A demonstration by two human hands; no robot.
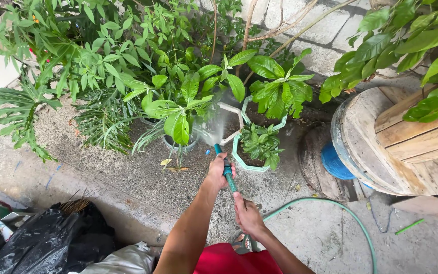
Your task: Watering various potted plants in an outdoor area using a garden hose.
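Note:
My left hand (219,172) grips a green garden hose (227,174) near its nozzle end. Further back on the same hose, my right hand (247,215) is closed around it. Water sprays from the tip toward potted plants: a white pot (235,115) and a pale green hexagonal pot (237,153) holding a small leafy plant (261,143). The hose loops away over the concrete ground to the right (353,215).
Dense green foliage (128,61) fills the upper left against a block wall. A large wooden cable spool (391,147) with blue cord stands at right. A black plastic bag (51,238) and clutter lie at lower left. A green stick (409,226) lies on the ground.

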